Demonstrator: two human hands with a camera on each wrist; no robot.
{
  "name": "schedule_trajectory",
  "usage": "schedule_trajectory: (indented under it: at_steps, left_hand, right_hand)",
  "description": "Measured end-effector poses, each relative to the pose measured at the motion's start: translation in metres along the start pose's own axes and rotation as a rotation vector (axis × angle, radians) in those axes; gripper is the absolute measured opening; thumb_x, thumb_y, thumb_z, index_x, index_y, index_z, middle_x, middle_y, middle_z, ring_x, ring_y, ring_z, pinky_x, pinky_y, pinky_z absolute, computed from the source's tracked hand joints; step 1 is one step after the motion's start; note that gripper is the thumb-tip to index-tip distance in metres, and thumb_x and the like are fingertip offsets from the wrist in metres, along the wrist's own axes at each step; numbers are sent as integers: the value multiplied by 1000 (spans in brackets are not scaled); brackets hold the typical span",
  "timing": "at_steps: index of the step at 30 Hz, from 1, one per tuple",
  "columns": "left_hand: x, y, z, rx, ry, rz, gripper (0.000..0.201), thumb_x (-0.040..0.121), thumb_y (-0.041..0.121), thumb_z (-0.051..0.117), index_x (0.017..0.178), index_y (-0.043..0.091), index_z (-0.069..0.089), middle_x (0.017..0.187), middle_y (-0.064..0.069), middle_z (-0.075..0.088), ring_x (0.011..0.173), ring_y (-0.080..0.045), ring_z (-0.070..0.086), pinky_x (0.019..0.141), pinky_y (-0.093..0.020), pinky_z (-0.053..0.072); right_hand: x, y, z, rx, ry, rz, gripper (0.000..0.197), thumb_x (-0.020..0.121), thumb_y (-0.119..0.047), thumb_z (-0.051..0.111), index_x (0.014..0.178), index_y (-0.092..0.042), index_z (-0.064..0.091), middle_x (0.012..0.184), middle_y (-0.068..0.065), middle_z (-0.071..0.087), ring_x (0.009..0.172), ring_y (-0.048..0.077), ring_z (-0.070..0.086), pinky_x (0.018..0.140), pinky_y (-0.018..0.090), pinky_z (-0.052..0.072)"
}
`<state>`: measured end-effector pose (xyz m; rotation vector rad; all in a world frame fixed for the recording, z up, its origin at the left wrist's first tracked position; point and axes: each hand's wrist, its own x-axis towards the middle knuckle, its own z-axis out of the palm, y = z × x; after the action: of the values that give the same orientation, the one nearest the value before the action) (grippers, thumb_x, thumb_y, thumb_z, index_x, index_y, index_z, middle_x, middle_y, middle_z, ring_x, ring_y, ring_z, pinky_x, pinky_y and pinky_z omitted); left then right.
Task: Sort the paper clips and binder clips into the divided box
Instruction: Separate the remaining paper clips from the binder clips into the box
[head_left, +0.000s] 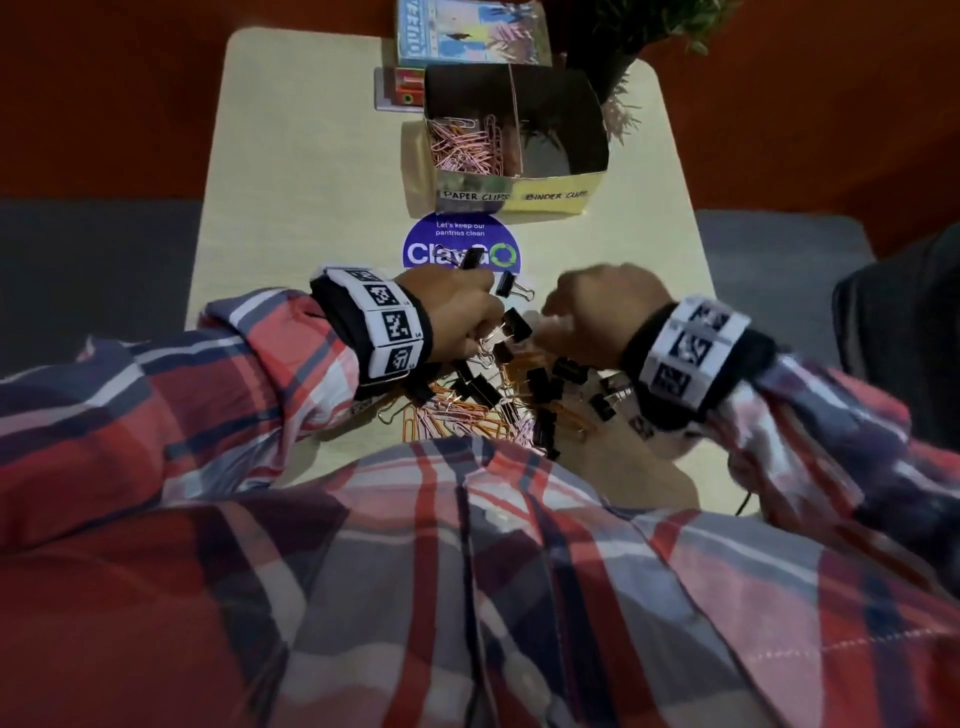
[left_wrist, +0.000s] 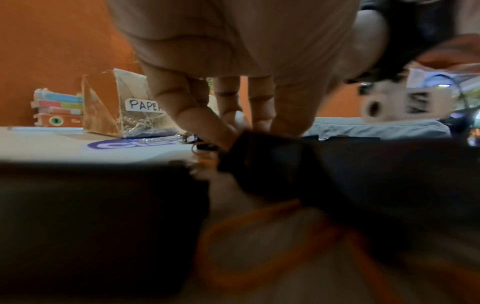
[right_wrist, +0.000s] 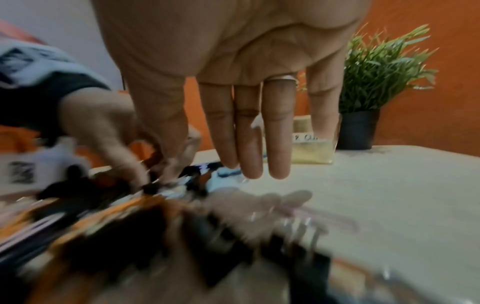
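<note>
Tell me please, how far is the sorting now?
Done: pink paper clips lie in the divided box, in its PAPER CLIPS side; the BINDER CLIPS side looks empty. In hand: the left hand grips black binder clips; the right hand is open. Left: the mixed pile on the table.

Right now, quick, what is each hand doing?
Left hand: fingers curled around black binder clips.
Right hand: open, fingers straight, holding nothing.

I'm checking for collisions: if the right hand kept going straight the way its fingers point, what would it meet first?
Probably the divided box: the right hand points its straight fingers across bare table toward its binder-clip end, though depth is unclear.
</note>
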<state>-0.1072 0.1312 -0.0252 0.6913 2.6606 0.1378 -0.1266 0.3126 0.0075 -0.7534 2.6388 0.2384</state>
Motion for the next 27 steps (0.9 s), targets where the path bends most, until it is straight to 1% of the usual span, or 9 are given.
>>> schedule_trajectory:
  at_steps: [2,5,6,11,14,16,19,22,27]
  left_hand:
    - [1,0,0,12,-14,3,16,85,30,64,97,22,61,95,5,42,83,-18,48,67,-32,42]
    - [4,0,0,26,-30,-1,13,85,30,64,94,20,60,92,6,42,82,-17,48,66,-31,38]
    - [5,-1,0,20,-35,-3,12,85,29,64,91,19,60,91,5,43,83,-18,49,67,-31,37]
    - [5,-12,-2,-135,-19,-72,10,80,23,71,76,19,63,84,5,57,84,-17,54,67,-29,36]
    - [3,-19,-3,-243,0,-125,16,77,20,74,69,22,60,70,9,58,75,-13,53,66,-25,35]
    - [1,-23,-5,-302,5,-147,16,77,17,74,70,21,61,64,14,56,70,-11,54,66,-27,41]
    - [-3,-29,-7,-407,32,-170,10,79,15,74,76,14,65,65,13,60,65,-6,60,64,-23,47]
    - [-8,-37,-10,-517,81,-215,7,79,16,74,80,14,68,66,12,62,60,-1,59,54,-14,41]
    - [-13,-46,-34,-710,222,-256,7,82,12,71,86,9,67,75,0,68,60,-9,62,59,-20,54]
  right_hand:
    - [-12,-15,13,-46,-22,-13,47,87,-63,43,103,-27,68,100,0,63,90,28,63,71,29,44]
    - [-20,-31,25,-36,-5,-17,46,86,-62,44,116,-32,64,104,-4,59,95,22,65,97,39,40]
    - [-19,-34,26,-15,12,-11,43,89,-58,43,117,-32,62,105,-4,59,96,22,65,101,41,39]
    - [-13,-43,32,-4,38,26,33,94,-44,43,112,-26,64,107,-2,62,96,28,64,68,30,39]
    - [-11,-47,28,40,36,45,38,89,-52,44,109,-25,64,107,-2,63,97,28,63,69,30,41]
    - [-8,-49,25,26,34,41,38,89,-50,47,106,-22,66,108,0,65,97,28,64,69,29,41]
    - [-3,-50,20,-35,27,21,27,91,-34,53,106,-15,65,110,5,67,98,30,65,68,29,40]
    - [0,-50,17,-55,1,9,22,93,-25,50,103,-13,64,108,8,68,95,31,65,67,30,41]
    - [2,-51,12,-84,-13,-35,22,94,-26,48,104,-14,64,109,7,67,96,31,64,68,30,40]
